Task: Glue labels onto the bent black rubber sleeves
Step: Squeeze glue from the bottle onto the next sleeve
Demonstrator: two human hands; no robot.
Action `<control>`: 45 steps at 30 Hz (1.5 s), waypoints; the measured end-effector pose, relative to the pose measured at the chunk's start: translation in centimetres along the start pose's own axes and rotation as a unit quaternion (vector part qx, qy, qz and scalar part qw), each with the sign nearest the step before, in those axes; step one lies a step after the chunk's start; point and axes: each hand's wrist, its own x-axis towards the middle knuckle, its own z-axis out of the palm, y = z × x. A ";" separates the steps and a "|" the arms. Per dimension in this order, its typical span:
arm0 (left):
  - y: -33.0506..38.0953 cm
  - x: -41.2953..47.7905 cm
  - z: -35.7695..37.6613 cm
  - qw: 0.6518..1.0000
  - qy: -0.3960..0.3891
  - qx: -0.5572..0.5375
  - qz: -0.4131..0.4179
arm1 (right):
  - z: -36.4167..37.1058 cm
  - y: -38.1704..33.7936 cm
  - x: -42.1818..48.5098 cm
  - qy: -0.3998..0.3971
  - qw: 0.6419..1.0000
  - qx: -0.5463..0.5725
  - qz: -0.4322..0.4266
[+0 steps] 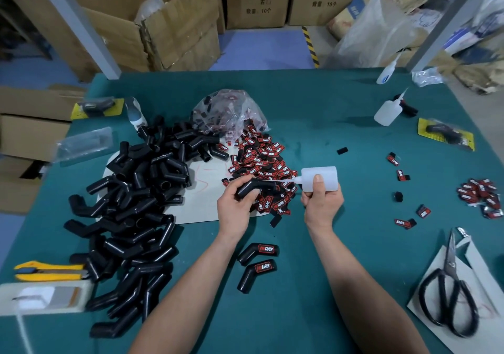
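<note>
Head view: my left hand (236,203) grips a bent black sleeve (256,186) over the label heap (266,171). My right hand (321,201) squeezes the glue bottle (320,178), nozzle touching the sleeve. Two labelled sleeves (257,258) lie near my left forearm on the green table (341,124); unlabelled sleeve pile (136,203) to the left.

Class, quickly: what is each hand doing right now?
Left hand: grips a bent black sleeve.
Right hand: grips the glue bottle.
</note>
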 end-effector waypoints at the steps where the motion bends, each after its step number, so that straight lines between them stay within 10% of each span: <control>1: 0.0 0.0 0.0 1.000 0.000 0.001 -0.001 | 0.0 0.0 0.0 0.000 1.000 -0.001 -0.002; 45: 1.0 -0.5 0.2 1.000 0.003 -0.017 -0.011 | 0.2 -0.2 -0.1 -0.011 1.000 -0.017 0.005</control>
